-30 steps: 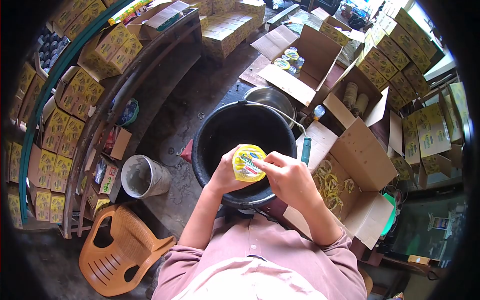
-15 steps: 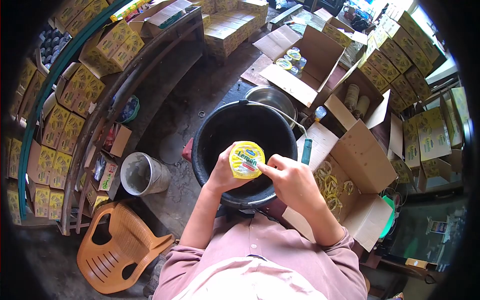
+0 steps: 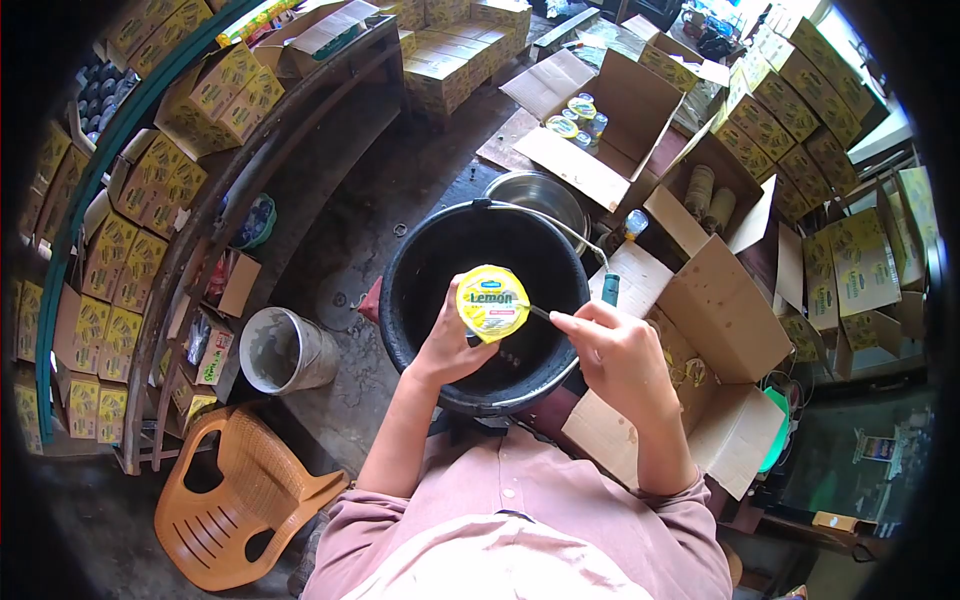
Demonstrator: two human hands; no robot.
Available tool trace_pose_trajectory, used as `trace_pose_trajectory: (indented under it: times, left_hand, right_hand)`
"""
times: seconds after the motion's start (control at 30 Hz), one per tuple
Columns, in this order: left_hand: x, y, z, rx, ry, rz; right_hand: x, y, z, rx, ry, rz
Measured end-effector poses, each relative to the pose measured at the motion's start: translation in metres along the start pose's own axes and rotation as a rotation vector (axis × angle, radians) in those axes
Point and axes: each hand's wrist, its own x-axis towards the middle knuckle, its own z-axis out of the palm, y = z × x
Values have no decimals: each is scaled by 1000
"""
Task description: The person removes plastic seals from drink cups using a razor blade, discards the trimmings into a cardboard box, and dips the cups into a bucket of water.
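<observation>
My left hand (image 3: 446,348) is wrapped round a cup with a yellow lid (image 3: 492,303) marked "Lemon", holding it over a large black bucket (image 3: 430,385). Between the fingertips of my right hand (image 3: 612,350) is a thin dark tool (image 3: 540,313), its tip at the right edge of the lid. Several small pale pieces show below the cup inside the bucket. A wire handle with a green grip (image 3: 611,289) leans from the bucket's right side.
A grey bucket (image 3: 320,358) and an orange chair (image 3: 235,480) stand at left. Behind the black bucket is a metal bowl (image 3: 545,192). Open cartons (image 3: 735,320) lie at right, one holding yellow strips; another (image 3: 640,105) holds lidded cups. Stacked yellow boxes (image 3: 130,260) line the left shelves.
My right hand has drawn back to the right, and the thin tool now shows between it and the lid. The cup has turned so its print reads level.
</observation>
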Motion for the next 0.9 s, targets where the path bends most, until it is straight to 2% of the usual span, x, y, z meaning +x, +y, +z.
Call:
trace_pose_trajectory:
  times: [0.07,0.17,0.37,0.9]
  left_hand:
    - [1,-5,0,72,-55,78]
    - [5,7,7,-217,84,-50]
    - [7,13,5,-32,112,-56]
    - [6,7,5,39,101,-34]
  right_hand:
    - [8,0,5,59,78,10]
    - [19,-4,16,113,105,61]
    - [30,-15,38,120,76,90]
    - [33,-20,52,-61,40,46]
